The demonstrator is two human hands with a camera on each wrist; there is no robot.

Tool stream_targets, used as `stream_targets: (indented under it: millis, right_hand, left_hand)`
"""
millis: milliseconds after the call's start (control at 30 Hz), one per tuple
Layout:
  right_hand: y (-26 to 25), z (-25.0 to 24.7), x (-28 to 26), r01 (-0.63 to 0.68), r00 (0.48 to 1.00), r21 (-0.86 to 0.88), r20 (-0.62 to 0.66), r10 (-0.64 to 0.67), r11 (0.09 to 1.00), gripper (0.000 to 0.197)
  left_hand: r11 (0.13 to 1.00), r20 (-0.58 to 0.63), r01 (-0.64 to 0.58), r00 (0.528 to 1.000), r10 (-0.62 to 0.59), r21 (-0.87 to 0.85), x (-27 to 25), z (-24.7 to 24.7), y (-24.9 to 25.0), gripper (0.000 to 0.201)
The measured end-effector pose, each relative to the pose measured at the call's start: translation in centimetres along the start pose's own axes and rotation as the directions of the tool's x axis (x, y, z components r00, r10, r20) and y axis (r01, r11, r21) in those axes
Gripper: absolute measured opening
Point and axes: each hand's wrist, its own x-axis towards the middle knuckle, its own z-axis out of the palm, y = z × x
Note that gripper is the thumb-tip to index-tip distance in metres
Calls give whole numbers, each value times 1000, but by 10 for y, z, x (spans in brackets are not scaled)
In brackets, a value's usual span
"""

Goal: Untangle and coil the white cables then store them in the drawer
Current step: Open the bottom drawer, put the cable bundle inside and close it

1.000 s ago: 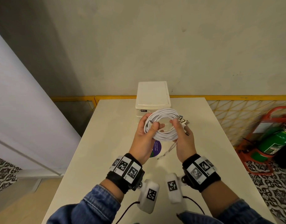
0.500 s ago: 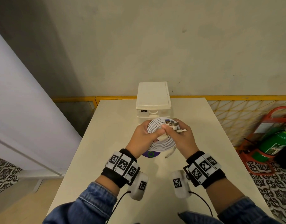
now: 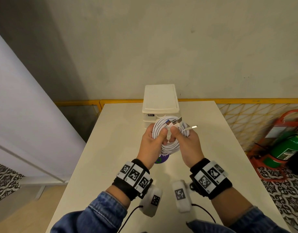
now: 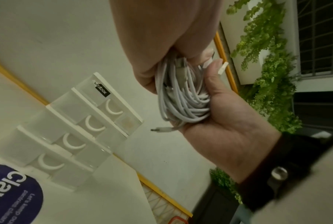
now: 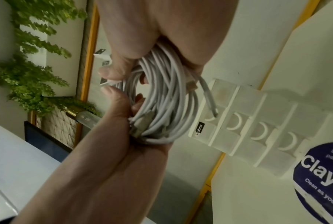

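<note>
A coil of white cables (image 3: 170, 145) hangs in the air between both hands, just in front of a white drawer unit (image 3: 160, 101) whose drawers all look closed. My left hand (image 3: 159, 135) grips the coil's left side, thumb on the front. My right hand (image 3: 180, 134) grips the right side and pinches the plug ends at the top; one plug (image 3: 192, 126) pokes out to the right. In the left wrist view the coil (image 4: 181, 103) lies in the right hand (image 4: 225, 115). In the right wrist view the coil (image 5: 162, 106) hangs before the drawer unit (image 5: 257, 121).
The white table (image 3: 121, 148) carries a round purple sticker (image 3: 160, 160) right under the coil. A yellow mesh fence (image 3: 245, 118) runs behind and to the right of the table. A green fire extinguisher (image 3: 286, 148) stands on the floor at the right.
The hands drew together on the coil. The loose cable end that hung under the coil no longer dangles there, and the plug ends are now bunched at the top.
</note>
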Motion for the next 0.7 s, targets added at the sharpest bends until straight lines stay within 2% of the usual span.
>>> stream_targets:
  millis: [133, 267, 400, 500, 600, 700]
  right_hand:
    - [3, -5, -1, -1, 999, -93, -54, -4, 996, 7]
    - [17, -7, -5, -63, 994, -127, -96, 51, 990, 9]
    - [23, -3, -8, -119, 993, -200, -51, 111, 973, 4]
    - [24, 2, -10, -154, 988, -249, -25, 152, 956, 7]
    - [28, 8, -12, -175, 985, -253, -34, 172, 952, 14]
    - [25, 18, -12, -237, 971, -93, -65, 232, 967, 20]
  left_hand:
    - [995, 62, 18, 998, -24, 98, -4, -4, -9, 26]
    - [968, 126, 79, 986, -112, 238, -5, -18, -18, 32]
    - [967, 132, 52, 987, -87, 251, -4, -31, -16, 38]
    - [968, 195, 15, 979, -66, 251, -3, -39, -17, 29]
    - [971, 202, 28, 976, -78, 239, 1, -44, -21, 22]
    - [961, 221, -22, 974, -41, 275, 5, -44, -22, 15]
